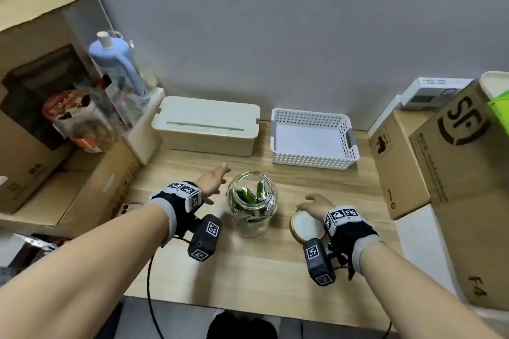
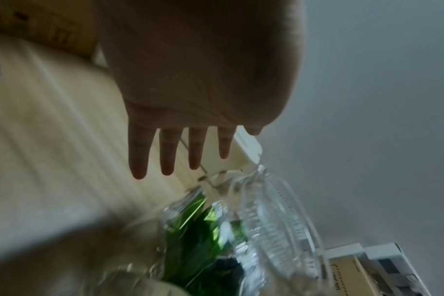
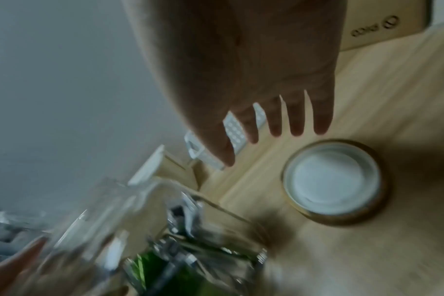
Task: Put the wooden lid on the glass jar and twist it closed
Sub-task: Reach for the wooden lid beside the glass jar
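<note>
A: Head view first. Where are we?

B: Opening step, I reckon. The glass jar stands open at centre frame on the table, green packets inside. The wooden lid lies white side up just right of it, so nothing's capped yet. My left hand is spread beside the jar's left, gripping nothing. My right hand hovers over the lid's far edge, fingers loose

A: Left wrist view?

B: Blurred. Left hand's fingers straight and splayed mid-frame, empty; the jar lower right, apart from them

A: Right wrist?

B: Right hand's fingers extended, released, just short of the lid at right of frame. Whether they touch its rim, I cannot tell

A: Next?

B: I'd guess: grip the lid, flip it so the white side faces down, steady the jar with the left, seat and twist
</note>
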Available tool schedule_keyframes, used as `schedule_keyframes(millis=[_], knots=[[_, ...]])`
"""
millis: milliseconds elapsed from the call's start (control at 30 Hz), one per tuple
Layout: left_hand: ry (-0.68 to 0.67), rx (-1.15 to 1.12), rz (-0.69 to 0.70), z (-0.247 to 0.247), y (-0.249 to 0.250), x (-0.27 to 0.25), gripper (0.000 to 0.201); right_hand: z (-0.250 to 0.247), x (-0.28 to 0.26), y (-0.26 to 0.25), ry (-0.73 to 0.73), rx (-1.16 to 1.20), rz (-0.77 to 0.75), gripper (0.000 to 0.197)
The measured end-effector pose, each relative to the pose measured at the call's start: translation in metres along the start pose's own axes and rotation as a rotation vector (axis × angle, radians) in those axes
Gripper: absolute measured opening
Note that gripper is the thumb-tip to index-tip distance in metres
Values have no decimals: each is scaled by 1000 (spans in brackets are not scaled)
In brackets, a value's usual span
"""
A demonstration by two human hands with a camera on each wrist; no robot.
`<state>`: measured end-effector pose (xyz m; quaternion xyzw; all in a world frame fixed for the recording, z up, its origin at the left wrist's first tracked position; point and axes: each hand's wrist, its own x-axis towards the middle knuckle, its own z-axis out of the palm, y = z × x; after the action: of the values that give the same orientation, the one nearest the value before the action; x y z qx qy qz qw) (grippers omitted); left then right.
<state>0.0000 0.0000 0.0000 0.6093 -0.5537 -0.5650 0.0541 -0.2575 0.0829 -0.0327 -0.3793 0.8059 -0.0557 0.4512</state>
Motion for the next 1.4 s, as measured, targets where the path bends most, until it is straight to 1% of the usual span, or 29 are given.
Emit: schedule_keyframes(millis=[67, 133, 233, 267, 333, 433, 500, 533, 666, 700, 733, 800, 866, 933, 1000, 1033, 1133, 1166, 1233, 1299, 1399], knots=[[12, -100, -17, 6, -7, 4, 56, 9, 6, 10, 62, 8, 45, 67], [18, -154, -17, 14, -17, 6, 46, 22, 11, 21, 117, 1, 86, 73], [85, -224, 66, 26, -31, 12, 26, 44, 14, 35, 250, 8, 101, 83], [120, -237, 96, 30, -34, 13, 22, 49, 16, 39, 286, -7, 102, 87], [180, -214, 151, 34, -40, 16, 22, 60, 20, 49, 313, -24, 102, 96], [260, -103, 260, 42, -47, 17, 33, 69, 27, 59, 347, -30, 82, 103], [286, -68, 321, 46, -50, 15, 37, 73, 34, 62, 374, -28, 80, 108], [284, -62, 346, 47, -51, 14, 37, 73, 35, 62, 379, -24, 77, 110], [209, -38, 381, 47, -59, 10, 33, 74, 34, 60, 371, -60, 76, 107], [191, -38, 381, 45, -58, 8, 31, 71, 32, 59, 368, -40, 86, 108], [182, -43, 384, 41, -55, 6, 31, 65, 27, 57, 378, 31, 95, 108], [218, -50, 416, 30, -46, 6, 32, 46, 15, 46, 433, 291, 52, 105], [262, -61, 451, 18, -27, 5, 33, 21, -3, 27, 473, 550, -97, 98], [255, -94, 497, 9, 1, 0, 34, -6, -28, -1, 466, 724, -288, 91], [188, -158, 533, 4, 33, -12, 37, -26, -54, -31, 371, 828, -454, 86], [116, -200, 533, 2, 50, -22, 39, -31, -67, -44, 312, 839, -532, 88], [-177, -271, 458, 5, 85, -45, 46, -32, -93, -75, 173, 746, -700, 97], [-256, -283, 436, 6, 91, -51, 48, -29, -98, -80, 143, 723, -730, 99], [-353, -315, 422, 8, 98, -61, 54, -23, -104, -87, 87, 738, -753, 100], [-402, -339, 425, 6, 101, -66, 56, -19, -108, -87, 51, 779, -760, 98], [-426, -327, 445, 1, 98, -66, 57, -12, -107, -88, -15, 804, -757, 93]])
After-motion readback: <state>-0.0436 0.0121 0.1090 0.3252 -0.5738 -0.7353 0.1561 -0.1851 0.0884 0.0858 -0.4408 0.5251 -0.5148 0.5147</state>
